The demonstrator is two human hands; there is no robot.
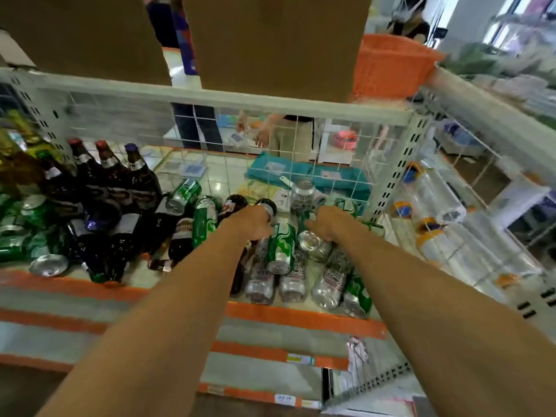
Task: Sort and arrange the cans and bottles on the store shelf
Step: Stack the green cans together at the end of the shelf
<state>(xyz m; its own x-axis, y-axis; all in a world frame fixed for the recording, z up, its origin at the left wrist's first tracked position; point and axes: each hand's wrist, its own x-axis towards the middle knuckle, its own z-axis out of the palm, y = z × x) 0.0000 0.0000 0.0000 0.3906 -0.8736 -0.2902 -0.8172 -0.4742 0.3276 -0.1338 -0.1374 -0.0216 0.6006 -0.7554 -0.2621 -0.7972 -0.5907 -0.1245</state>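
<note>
Upright dark brown glass bottles (114,176) crowd the left of the orange-edged metal shelf (60,285); likely heavy and breakable, best taken at the neck. Left hand (251,222) curls down beside a lying green-and-white aluminium can (281,245), mid-shelf; cannot tell what it holds. Right hand (323,225) sits among lying silver printed cans (293,278); fingers hidden, grip unclear. Cans probably light, slick, easily dented; grasp round the middle.

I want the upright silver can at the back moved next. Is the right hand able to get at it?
Probably yes: the upright silver can stands just beyond the right hand, with nothing standing between them.
</note>
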